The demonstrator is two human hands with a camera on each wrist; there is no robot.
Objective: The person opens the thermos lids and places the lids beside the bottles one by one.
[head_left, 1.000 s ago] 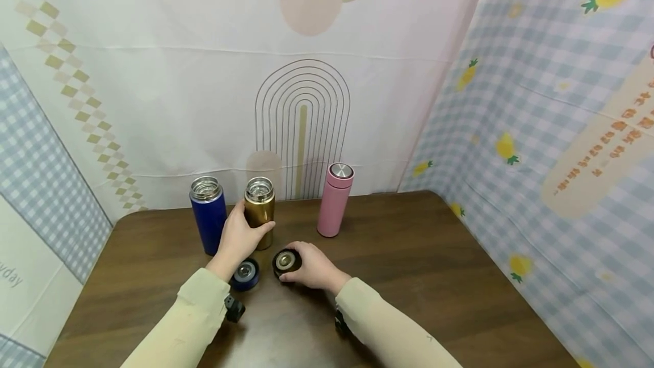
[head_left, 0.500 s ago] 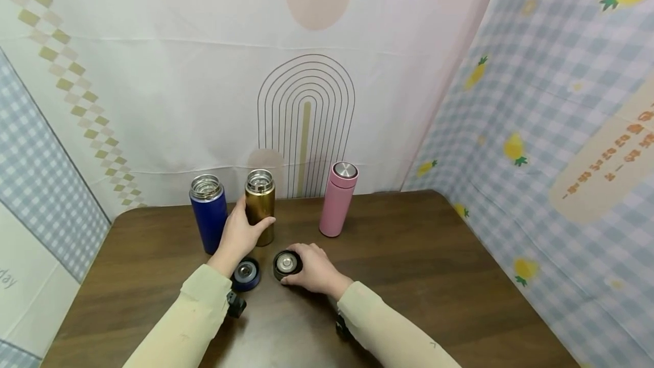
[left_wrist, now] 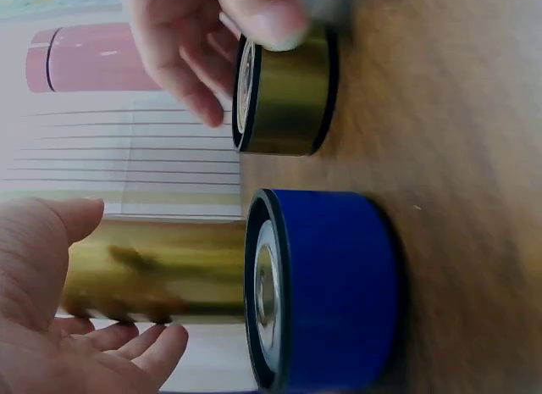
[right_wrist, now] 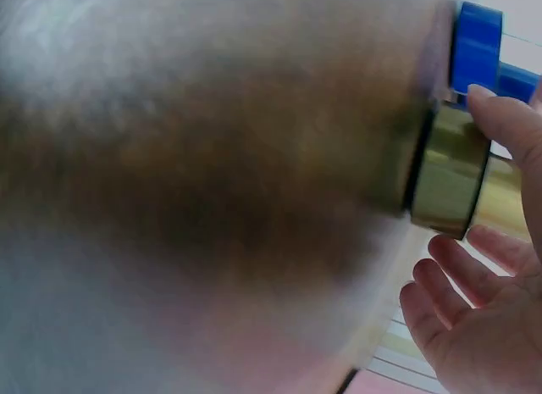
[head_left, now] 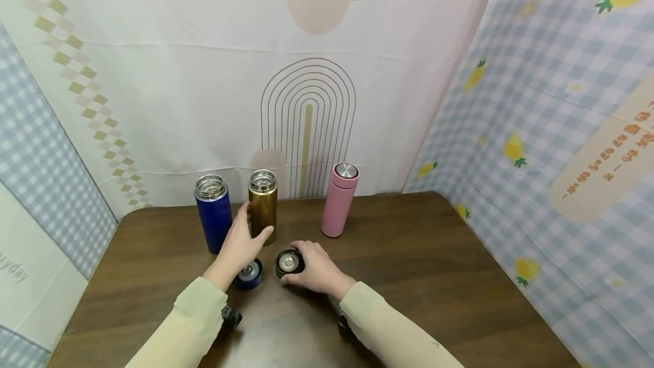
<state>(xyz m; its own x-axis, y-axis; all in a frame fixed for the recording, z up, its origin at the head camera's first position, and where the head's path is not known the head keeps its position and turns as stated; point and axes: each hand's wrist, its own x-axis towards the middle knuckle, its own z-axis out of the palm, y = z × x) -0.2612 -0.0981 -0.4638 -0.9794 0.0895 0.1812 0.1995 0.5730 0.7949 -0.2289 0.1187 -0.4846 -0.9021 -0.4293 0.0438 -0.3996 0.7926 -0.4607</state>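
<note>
In the head view, my left hand (head_left: 241,243) lies beside the lidless gold thermos (head_left: 263,209), with thumb and fingers spread loosely on either side of it. The left wrist view shows these fingers relaxed and not closed round the thermos. My right hand (head_left: 318,268) is at the gold lid (head_left: 289,262), which rests upside down on the table. Its thumb is over the lid's near side, and the other fingers are spread loosely, seen in the right wrist view. The blue lid (left_wrist: 339,288), also upturned, sits below my left wrist. An uncapped blue thermos (head_left: 214,223) stands left of the gold one.
A pink thermos (head_left: 340,200) with its lid on stands at the back, right of the gold one. The brown wooden table (head_left: 434,288) reaches to patterned cloth hangings (head_left: 204,101) behind and at the sides.
My left hand has loosened and drawn slightly back from the gold thermos, which stays upright. The right hand and gold lid have hardly moved; the head view has shifted a little.
</note>
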